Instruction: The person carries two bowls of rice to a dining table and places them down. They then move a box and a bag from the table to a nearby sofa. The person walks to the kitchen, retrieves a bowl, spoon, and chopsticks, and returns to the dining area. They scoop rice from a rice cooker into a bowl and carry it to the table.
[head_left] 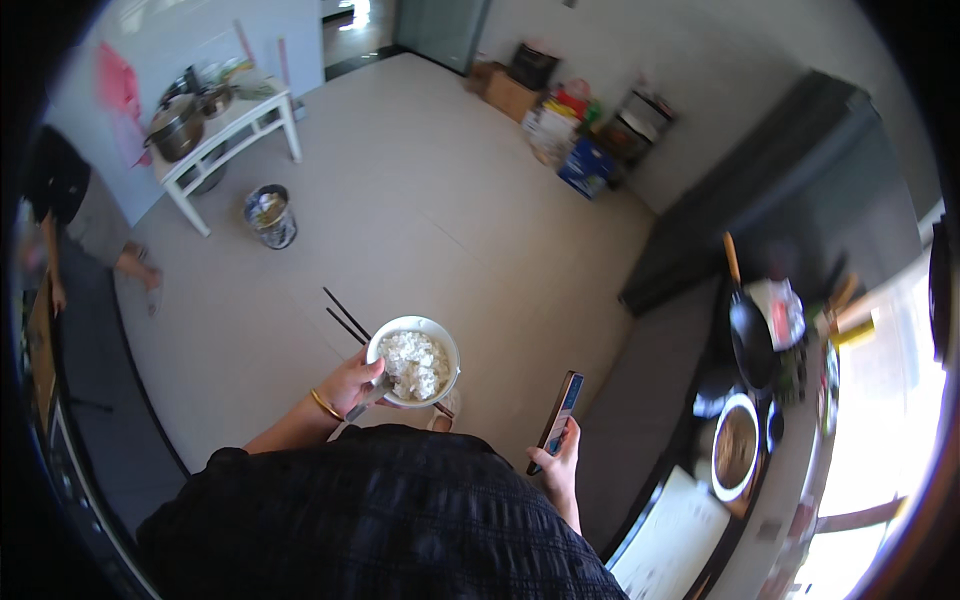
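Note:
My left hand [350, 383] is closed round a white bowl [455, 350] heaped with white rice [415, 362], its thumb over the rim. Held in the same hand, a pair of dark chopsticks [344, 316] passes under the bowl, sticking out at both sides. A flat spoon-like utensil [368, 398] leans at the bowl's edge by the thumb; its far end is in the rice. My right hand [562, 462] grips a smartphone [562, 412] upright with its screen lit, apart from the bowl.
To the right runs a dark counter with a wok [750, 345], a white-rimmed pot [737, 447] and a white panel [670, 540]. Far left stand a white table [235, 122] with pots and a waste bin [271, 216]. Another person [85, 215] stands at the left counter. Boxes [510, 95] line the back wall.

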